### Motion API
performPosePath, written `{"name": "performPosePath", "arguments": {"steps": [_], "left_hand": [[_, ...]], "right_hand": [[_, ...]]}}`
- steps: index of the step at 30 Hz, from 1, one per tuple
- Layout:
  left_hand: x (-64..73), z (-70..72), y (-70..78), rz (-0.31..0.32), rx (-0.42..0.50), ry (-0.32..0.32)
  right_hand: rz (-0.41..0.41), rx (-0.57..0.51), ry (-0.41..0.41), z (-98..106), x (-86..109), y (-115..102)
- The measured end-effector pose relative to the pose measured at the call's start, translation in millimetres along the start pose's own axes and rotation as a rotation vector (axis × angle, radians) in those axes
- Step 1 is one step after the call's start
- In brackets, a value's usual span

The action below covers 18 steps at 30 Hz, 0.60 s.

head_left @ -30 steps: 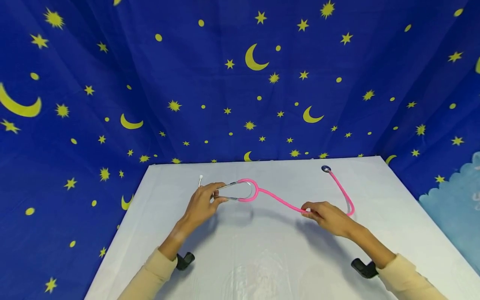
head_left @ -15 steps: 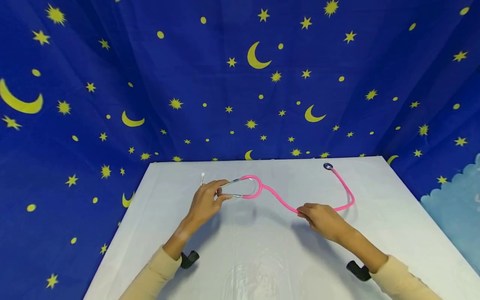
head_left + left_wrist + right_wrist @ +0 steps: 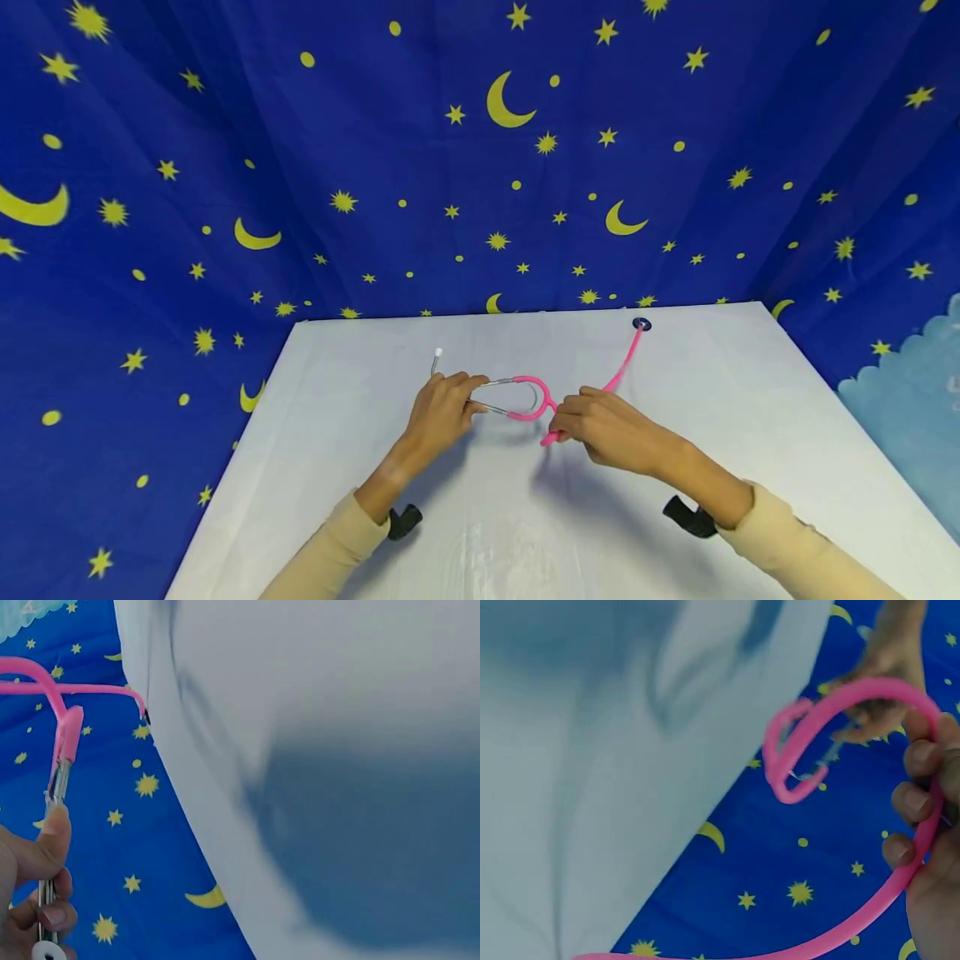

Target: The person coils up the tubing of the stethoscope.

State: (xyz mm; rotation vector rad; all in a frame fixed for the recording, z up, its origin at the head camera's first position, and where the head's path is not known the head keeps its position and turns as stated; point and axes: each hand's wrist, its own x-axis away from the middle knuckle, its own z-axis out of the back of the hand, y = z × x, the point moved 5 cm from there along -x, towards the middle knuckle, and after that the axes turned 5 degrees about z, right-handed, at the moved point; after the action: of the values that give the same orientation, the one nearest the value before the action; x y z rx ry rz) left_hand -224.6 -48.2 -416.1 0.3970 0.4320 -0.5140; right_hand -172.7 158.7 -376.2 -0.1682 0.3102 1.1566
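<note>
A stethoscope (image 3: 542, 398) with pink tubing and metal ear tubes is stretched between both hands above the table. My left hand (image 3: 444, 408) grips the metal ear tubes; one white eartip (image 3: 438, 352) sticks out beyond it. In the left wrist view, thumb and curled fingers hold the tubes (image 3: 60, 780). My right hand (image 3: 611, 429) holds the pink tubing close to the Y-joint, and in the right wrist view its fingers (image 3: 917, 801) curl round the tubing (image 3: 877, 900). The round chest piece (image 3: 641, 324) lies near the table's back edge, tubing running from it to my right hand.
A white-covered table (image 3: 495, 517) lies under both hands. Behind and beside it hangs a blue curtain (image 3: 420, 158) with yellow stars and moons. A light blue cloud-shaped patch (image 3: 911, 400) shows at the right. Black wrist mounts (image 3: 690, 517) sit under the wrists.
My right hand has moved left along with the tubing, toward the Y-joint, bending the tubing into a loop. My left hand has shifted slightly right with the ear tubes.
</note>
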Motion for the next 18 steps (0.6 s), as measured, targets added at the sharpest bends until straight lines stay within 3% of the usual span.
{"name": "performPosePath", "arguments": {"steps": [5,10,18], "left_hand": [[1.9,-6.8,13.2,-0.092,0.064,-0.046],[4.0,-5.0,27.7,-0.187,0.166,-0.054],[5.7,12.4,44.8,-0.252,0.241,0.044]], "right_hand": [[-0.067,-0.208,0.061,12.6,-14.8,18.0],[-0.076,-0.356,0.169,18.5,-26.3,37.4],[-0.18,-0.484,0.193,2.2,-33.7,48.7]]}}
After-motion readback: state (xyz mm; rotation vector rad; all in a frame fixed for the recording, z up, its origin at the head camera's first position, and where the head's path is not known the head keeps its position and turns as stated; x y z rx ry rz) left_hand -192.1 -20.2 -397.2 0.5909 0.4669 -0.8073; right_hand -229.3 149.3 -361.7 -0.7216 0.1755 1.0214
